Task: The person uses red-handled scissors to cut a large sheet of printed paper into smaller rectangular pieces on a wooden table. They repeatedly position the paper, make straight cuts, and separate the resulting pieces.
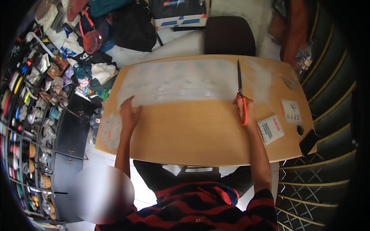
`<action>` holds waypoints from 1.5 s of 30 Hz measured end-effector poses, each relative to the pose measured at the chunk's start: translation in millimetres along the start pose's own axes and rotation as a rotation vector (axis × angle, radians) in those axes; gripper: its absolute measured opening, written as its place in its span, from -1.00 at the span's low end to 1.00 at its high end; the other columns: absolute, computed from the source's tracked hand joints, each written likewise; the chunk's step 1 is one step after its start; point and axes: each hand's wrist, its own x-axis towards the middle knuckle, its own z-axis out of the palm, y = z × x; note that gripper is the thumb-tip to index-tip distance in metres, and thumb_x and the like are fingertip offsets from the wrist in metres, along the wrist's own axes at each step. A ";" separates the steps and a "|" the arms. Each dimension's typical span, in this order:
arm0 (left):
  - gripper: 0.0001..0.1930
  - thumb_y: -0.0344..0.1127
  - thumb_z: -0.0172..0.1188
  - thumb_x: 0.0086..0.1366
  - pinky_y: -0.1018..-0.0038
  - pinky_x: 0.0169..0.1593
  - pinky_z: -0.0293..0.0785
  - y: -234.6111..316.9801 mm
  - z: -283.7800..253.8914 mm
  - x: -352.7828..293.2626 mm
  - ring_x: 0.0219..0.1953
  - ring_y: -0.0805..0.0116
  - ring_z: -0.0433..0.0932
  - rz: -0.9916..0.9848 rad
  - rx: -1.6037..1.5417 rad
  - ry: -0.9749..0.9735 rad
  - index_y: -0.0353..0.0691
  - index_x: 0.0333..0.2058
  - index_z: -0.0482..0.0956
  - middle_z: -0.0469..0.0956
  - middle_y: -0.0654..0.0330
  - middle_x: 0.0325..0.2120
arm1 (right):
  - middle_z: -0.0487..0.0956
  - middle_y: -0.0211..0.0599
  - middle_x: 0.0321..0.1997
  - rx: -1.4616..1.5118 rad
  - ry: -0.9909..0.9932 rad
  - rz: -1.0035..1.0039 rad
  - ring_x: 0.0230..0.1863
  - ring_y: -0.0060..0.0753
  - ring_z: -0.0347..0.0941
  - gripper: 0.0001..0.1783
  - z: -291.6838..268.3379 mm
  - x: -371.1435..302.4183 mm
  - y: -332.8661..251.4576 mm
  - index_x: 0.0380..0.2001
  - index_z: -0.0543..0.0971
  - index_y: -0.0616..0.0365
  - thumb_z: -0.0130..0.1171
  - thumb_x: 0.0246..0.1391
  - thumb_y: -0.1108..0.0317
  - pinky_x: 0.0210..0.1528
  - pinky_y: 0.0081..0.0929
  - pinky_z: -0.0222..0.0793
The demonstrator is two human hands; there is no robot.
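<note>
A wide translucent plastic sheet (169, 79) with pale squares along it lies across the far half of the wooden table (185, 131). My left hand (130, 113) is at the sheet's near left corner, thumb apart from the fingers; whether it touches the sheet I cannot tell. In my right hand (248, 109) is a pair of scissors (239, 81), held by its orange handles. Its dark blades look closed, point away from me and lie over the sheet's right end.
A crumpled clear plastic bag (111, 131) lies at the table's left. On the right are a white printed packet (271, 129), a smaller packet (291, 111), a dark round item (300, 130) and a black flat object (308, 143). A dark chair (230, 36) stands beyond.
</note>
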 end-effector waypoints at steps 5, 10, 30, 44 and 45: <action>-0.26 -0.07 0.42 0.09 0.16 0.27 0.26 68.9 100.7 101.8 0.24 -0.07 0.30 0.221 -0.230 -0.443 -0.15 0.22 0.37 0.41 -0.07 0.14 | 0.23 -0.43 -0.69 -0.144 0.157 -0.015 -0.55 -0.63 0.16 -0.60 5.7 -1.1 2.7 -0.56 0.50 0.28 0.23 0.18 0.16 -0.52 -0.44 0.16; 0.07 0.09 0.52 -0.13 0.17 0.39 0.09 111.0 146.9 161.1 0.37 -0.06 0.11 0.091 0.010 -0.866 -0.07 0.34 0.18 0.19 -0.03 0.31 | 0.30 -0.30 -0.73 -0.292 0.173 -0.097 -0.62 -0.55 0.21 -0.58 -10.4 12.2 15.0 -0.56 0.49 0.28 0.28 0.16 0.14 -0.55 -0.39 0.20; -0.38 -0.02 0.51 -0.13 0.11 0.19 0.28 83.4 179.0 227.2 0.10 0.04 0.45 0.183 0.093 -0.884 -0.10 -0.09 0.49 0.57 0.06 -0.14 | 0.48 -0.23 -0.73 -0.523 0.213 -0.180 -0.68 -0.09 0.44 -0.43 8.4 10.3 -7.0 -0.50 0.56 0.23 0.45 -0.10 -0.13 -0.54 -0.26 0.38; -0.76 -0.19 0.19 0.36 0.46 -0.42 0.41 137.0 -42.9 290.7 -0.53 0.48 0.48 0.372 -0.128 -0.432 -0.28 -0.21 0.61 0.54 0.19 -0.56 | 0.39 -0.06 -0.75 -0.472 0.352 -0.276 -0.73 -0.16 0.21 -0.45 1.4 13.8 15.4 -0.58 0.48 0.31 0.46 -0.05 0.01 -0.58 -0.28 0.27; -0.75 -0.18 0.18 0.37 0.47 -0.42 0.42 129.4 -65.4 296.9 -0.55 0.49 0.47 0.518 -0.069 -0.363 -0.28 -0.23 0.61 0.54 0.21 -0.55 | 0.38 -0.06 -0.75 -0.461 0.345 -0.246 -0.72 -0.19 0.19 -0.45 3.6 13.9 14.4 -0.58 0.48 0.32 0.46 -0.04 0.01 -0.57 -0.28 0.26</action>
